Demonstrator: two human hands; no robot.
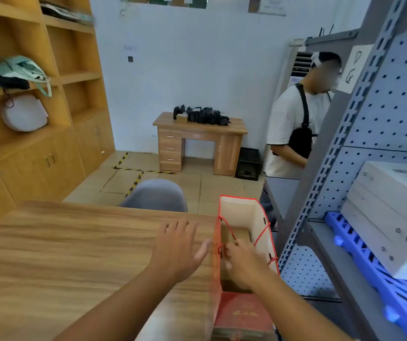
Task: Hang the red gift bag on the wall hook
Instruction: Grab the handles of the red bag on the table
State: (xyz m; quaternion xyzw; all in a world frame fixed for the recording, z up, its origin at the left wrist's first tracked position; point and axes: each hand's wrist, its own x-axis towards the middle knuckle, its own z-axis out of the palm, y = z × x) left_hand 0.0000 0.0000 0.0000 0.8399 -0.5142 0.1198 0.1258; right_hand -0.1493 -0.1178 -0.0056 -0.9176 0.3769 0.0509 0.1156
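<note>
The red gift bag (243, 313) stands upright at the right edge of the wooden table (62, 254), its mouth wide and its cream inside showing. My right hand (243, 263) is over the bag's mouth, fingers pinched on the red cord handles (229, 230). My left hand (181, 244) hovers just left of the bag with its fingers spread, holding nothing. No wall hook is visible.
A grey pegboard rack (394, 107) with white boxes (389, 217) and a blue pallet (382, 274) stands close on the right. A person (293, 119) stands behind it. A grey chair (155, 193) sits beyond the table, a small desk (200, 141) by the far wall, wooden shelving (37, 94) on the left.
</note>
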